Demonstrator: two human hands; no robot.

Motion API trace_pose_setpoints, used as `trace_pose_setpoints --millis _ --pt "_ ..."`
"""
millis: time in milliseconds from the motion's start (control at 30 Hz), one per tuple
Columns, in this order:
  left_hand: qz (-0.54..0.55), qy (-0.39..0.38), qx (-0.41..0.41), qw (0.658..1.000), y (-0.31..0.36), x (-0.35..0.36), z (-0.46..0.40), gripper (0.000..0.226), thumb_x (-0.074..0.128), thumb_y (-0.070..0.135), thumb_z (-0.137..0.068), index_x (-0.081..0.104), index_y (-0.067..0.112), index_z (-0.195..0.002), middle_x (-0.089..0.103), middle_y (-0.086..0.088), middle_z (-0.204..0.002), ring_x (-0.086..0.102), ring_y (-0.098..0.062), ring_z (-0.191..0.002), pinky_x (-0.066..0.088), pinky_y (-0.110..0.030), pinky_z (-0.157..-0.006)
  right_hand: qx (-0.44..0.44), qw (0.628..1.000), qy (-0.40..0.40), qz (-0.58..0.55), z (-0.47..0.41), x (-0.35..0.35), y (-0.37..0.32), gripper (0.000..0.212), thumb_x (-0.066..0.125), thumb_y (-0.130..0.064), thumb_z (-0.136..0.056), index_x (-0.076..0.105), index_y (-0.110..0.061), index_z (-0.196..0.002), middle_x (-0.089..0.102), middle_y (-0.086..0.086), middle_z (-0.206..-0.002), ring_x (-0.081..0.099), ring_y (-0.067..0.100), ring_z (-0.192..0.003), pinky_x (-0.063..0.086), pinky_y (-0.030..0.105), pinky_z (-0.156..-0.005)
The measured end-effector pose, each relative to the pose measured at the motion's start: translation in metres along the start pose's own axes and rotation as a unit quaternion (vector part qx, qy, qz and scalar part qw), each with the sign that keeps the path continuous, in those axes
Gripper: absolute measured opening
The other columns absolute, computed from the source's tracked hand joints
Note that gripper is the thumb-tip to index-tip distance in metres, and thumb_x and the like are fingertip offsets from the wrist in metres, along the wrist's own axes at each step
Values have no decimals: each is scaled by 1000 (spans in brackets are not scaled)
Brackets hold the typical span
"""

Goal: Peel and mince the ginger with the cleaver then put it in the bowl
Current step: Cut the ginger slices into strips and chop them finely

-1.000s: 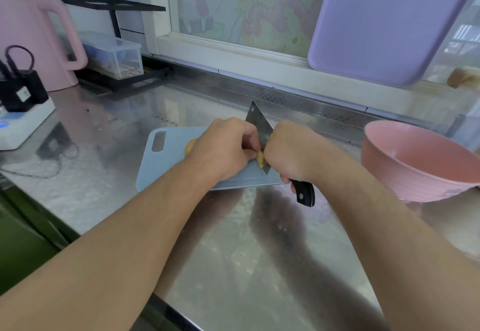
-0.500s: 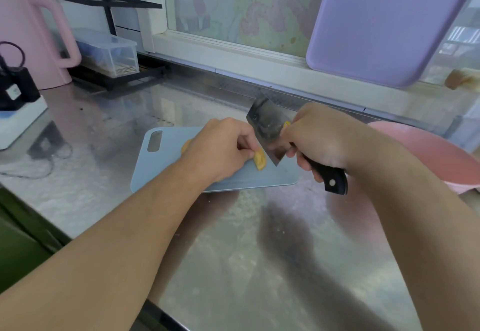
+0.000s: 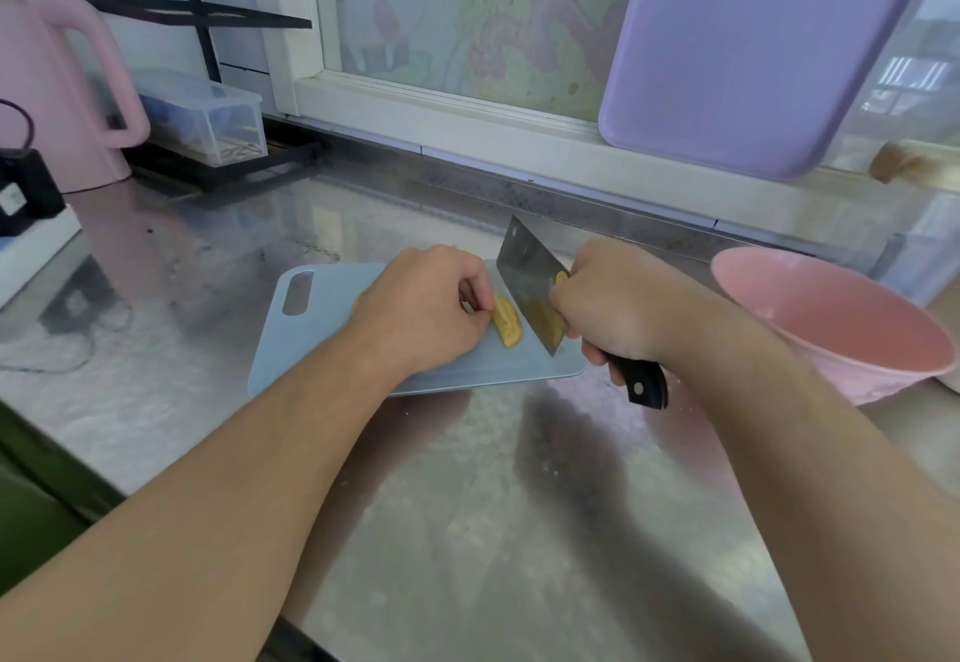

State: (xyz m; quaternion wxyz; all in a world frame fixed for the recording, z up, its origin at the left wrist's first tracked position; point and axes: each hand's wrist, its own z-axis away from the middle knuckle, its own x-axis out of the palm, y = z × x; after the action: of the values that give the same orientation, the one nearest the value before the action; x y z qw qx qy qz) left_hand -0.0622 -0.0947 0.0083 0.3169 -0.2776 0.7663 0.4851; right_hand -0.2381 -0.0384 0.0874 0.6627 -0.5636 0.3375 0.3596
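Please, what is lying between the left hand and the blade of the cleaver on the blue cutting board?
In the head view, the ginger lies there: a yellow piece on the cutting board, held by the left hand, with the cleaver just beside it, gripped by the right hand.

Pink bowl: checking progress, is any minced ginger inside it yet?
The visible inside of the pink bowl shows no ginger; its near wall hides the bottom. Ginger lies on the cutting board.

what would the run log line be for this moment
step: slicing ginger | left hand: holds ginger on cutting board | right hand: grips cleaver | bowl: no ginger visible
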Motion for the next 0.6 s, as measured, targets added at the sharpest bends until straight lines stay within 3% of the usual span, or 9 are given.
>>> trace_pose_setpoints --millis 267,400,500,600 --pt "6 -11 -2 1000 3 0 2 12 74 23 -84 75 34 -78 73 19 -81 67 2 -81 60 -29 -80 -9 1000 -10 -7 2 2 -3 25 45 -4 -92 65 9 -85 57 8 -41 52 25 -28 39 18 -38" --pt "10 2 -6 1000 6 -2 3 13 71 22 -89 73 34 -82 71 16 -90 63 0 -81 53 -21 -71 -10 1000 -1 -9 3 0 -2 24 45 -4 -93 64 8 -86 58 9 -44 52 24 -29 38 18 -37" --pt "8 -9 -8 1000 7 -2 4 19 66 21 -89 73 38 -83 69 17 -100 60 -1 -75 49 -24 -69 -13 1000 1 -10 2 0 -2 23 45 -4 -93 64 8 -86 59 10 -45 52 25 -30 40 20 -39" --pt "4 -9 -7 1000 9 -3 4 21 62 16 -90 71 35 -88 68 16 -101 61 -2 -83 52 -26 -74 -11 1000 3 -7 2 1 -1 23 45 -5 -93 63 6 -84 59 11 -46 52 25 -29 40 20 -39"
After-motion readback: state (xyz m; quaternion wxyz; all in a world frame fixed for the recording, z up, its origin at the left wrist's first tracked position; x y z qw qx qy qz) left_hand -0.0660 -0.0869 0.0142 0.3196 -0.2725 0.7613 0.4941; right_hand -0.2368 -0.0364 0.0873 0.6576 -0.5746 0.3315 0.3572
